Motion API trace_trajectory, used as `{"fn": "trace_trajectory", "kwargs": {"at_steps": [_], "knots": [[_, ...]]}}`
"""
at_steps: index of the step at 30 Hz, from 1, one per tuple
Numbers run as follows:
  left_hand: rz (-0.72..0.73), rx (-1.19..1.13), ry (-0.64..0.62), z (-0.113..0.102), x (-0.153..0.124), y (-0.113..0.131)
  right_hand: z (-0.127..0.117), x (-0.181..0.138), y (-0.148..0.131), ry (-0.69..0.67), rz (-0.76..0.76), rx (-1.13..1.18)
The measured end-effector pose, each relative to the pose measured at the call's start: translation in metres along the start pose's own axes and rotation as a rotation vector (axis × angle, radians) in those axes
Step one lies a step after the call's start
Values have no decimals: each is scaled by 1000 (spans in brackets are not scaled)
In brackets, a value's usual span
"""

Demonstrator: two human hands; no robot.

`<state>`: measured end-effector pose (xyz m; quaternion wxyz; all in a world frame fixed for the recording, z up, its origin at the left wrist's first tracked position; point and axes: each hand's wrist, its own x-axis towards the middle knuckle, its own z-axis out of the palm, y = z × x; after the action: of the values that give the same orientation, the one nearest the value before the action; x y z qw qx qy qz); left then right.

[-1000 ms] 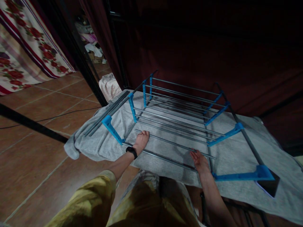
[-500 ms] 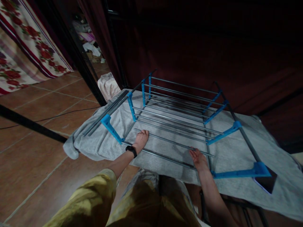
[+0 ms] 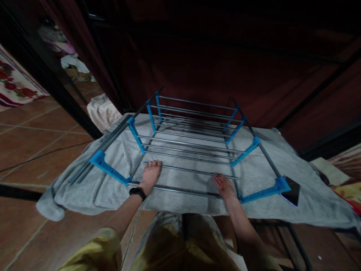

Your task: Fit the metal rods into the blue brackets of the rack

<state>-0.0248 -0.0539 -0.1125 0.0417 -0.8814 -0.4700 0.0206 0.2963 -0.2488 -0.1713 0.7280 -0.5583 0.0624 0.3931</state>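
A loose grey metal rod [image 3: 184, 169] runs crosswise in front of me, both its ends free. My left hand [image 3: 151, 173], below a black wristband, is closed over the rod near its left end. My right hand [image 3: 223, 185] pinches it near the right end, palm turned partly up. Around them stands a rack frame of metal tubes with blue plastic brackets [image 3: 244, 151]. Several crossbars [image 3: 191, 144] span between the brackets farther back. Closer to me than the held rod lies the frame's front tube [image 3: 180, 190], passing under my left wrist.
The rack rests on a grey blanket [image 3: 262, 210] over a low surface. Several loose tubes [image 3: 93, 154] lie along its left side. A phone [image 3: 291, 191] lies by the front right bracket. Black posts [image 3: 59, 79] rise at the left, and a dark red curtain [image 3: 197, 60] hangs behind.
My view has swung to the right, so the whole scene sits farther left. Both hands keep hold of the rod, which stays in about the same place relative to the rack.
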Motion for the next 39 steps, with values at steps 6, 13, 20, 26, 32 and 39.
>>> {"fn": "trace_trajectory", "kwargs": {"at_steps": [6,13,20,26,32,39], "knots": [[64,18,85,2,1,-10,3,-2,0,-7,-5,37],[70,20,93,10,1,-28,5,-3,-4,-22,-28,80],[65,62,58,15,3,-35,12,6,-4,9,-91,146],[96,107,54,12,3,-37,12,10,-2,-3,-117,197],[131,21,60,21,10,-45,14,9,-2,13,-89,181],[246,-305,199,47,23,-56,20,11,-4,73,-57,136]]}}
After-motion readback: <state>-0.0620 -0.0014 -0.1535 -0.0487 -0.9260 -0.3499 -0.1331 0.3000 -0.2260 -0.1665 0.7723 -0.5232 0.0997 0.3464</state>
